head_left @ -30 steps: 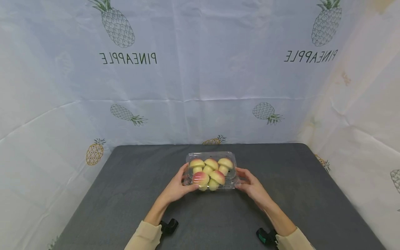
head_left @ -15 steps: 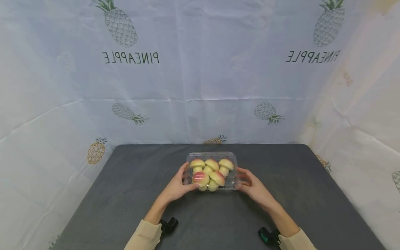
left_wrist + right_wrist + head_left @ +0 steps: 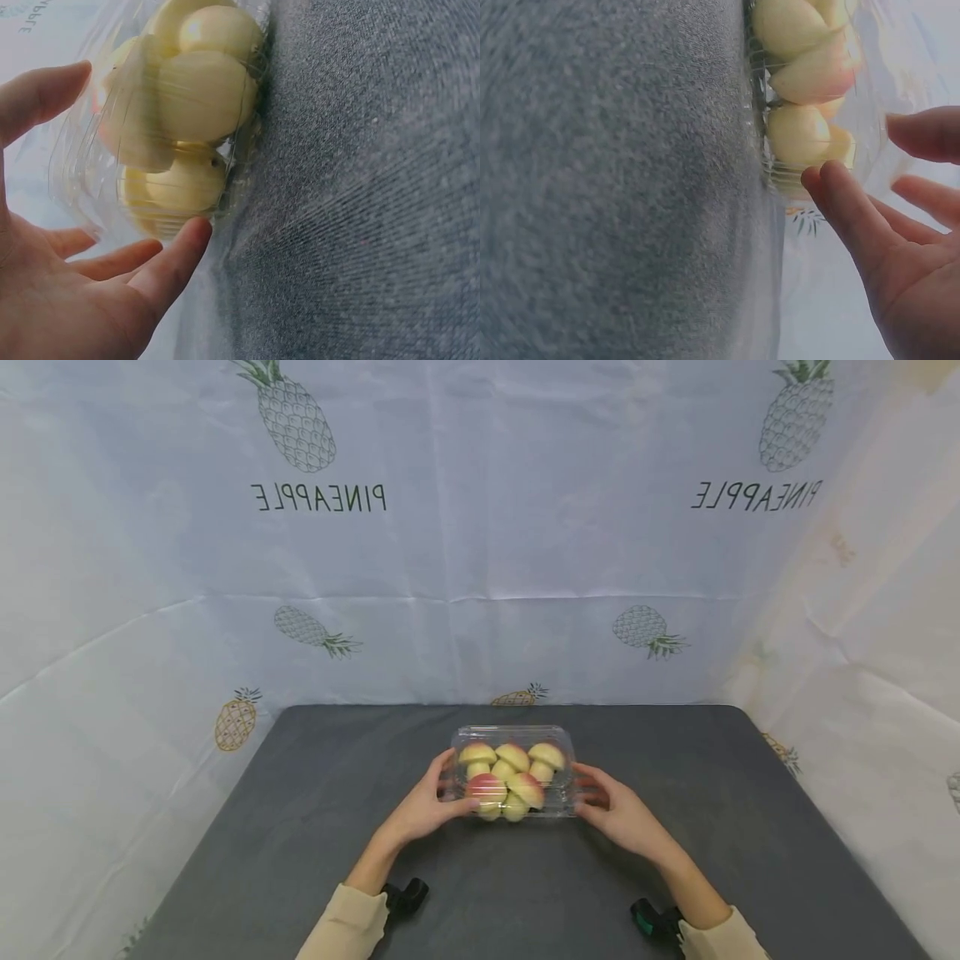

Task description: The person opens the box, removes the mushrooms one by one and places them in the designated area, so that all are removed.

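Note:
A clear plastic clamshell box [image 3: 512, 732] rests on the dark grey cloth in the middle. Through its lid show several pale yellow mushroom-shaped pieces [image 3: 487, 787] with reddish caps. At the box's left end is my left hand [image 3: 422, 810], its thumb along the front corner and its fingers spread beside the end wall. My right hand [image 3: 621, 817] is at the opposite end, fingers loosely extended. In the right wrist view its fingertips [image 3: 834, 171] come right up to the clear end wall, thumb apart. The left wrist view has the left fingertips [image 3: 196, 229] low by the box's base.
A grey cloth [image 3: 495, 893] covers the table. White curtains [image 3: 525, 543] printed with pineapples hang behind and on both sides. Black bands with small devices [image 3: 405, 897] sit on both wrists, below beige sleeves [image 3: 348, 922].
My right forearm has shifted slightly outward to the right, its fingers loosening from the box end. The left hand stays by the box. The head view drifts a little.

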A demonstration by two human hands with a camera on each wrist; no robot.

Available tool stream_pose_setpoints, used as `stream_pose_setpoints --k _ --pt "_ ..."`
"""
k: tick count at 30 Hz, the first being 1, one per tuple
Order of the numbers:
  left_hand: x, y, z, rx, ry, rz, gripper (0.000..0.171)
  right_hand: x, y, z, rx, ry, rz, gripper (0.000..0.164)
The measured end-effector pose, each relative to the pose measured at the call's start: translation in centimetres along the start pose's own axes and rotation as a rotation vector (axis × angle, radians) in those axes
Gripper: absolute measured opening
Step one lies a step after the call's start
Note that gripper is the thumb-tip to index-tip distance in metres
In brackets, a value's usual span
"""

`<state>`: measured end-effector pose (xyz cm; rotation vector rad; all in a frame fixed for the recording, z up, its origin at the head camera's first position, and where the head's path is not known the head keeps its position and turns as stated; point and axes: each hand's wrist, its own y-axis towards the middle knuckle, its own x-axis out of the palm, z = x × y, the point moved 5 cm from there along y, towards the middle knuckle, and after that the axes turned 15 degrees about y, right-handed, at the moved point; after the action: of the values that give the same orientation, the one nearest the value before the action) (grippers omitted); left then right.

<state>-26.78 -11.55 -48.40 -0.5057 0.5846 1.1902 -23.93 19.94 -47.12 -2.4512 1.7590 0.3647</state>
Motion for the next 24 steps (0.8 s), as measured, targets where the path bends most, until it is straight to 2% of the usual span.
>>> stream_pose_setpoints --k 5,16,24 --pt "-0.3 0.0 0.0 -0.004 0.002 -0.002 0.102 0.1 0.0 -0.4 -0.049 -0.082 -0.013 0.066" --pt "-0.4 -0.1 -0.1 0.028 -0.012 -0.035 0.101 -0.1 0.1 -0.7 -0.068 -0.263 0.040 0.069" --pt "-0.2 0.0 -0.1 0.033 -0.029 -0.043 0.097 -0.2 -0.2 -1.4 -0.247 -0.355 0.048 0.079"
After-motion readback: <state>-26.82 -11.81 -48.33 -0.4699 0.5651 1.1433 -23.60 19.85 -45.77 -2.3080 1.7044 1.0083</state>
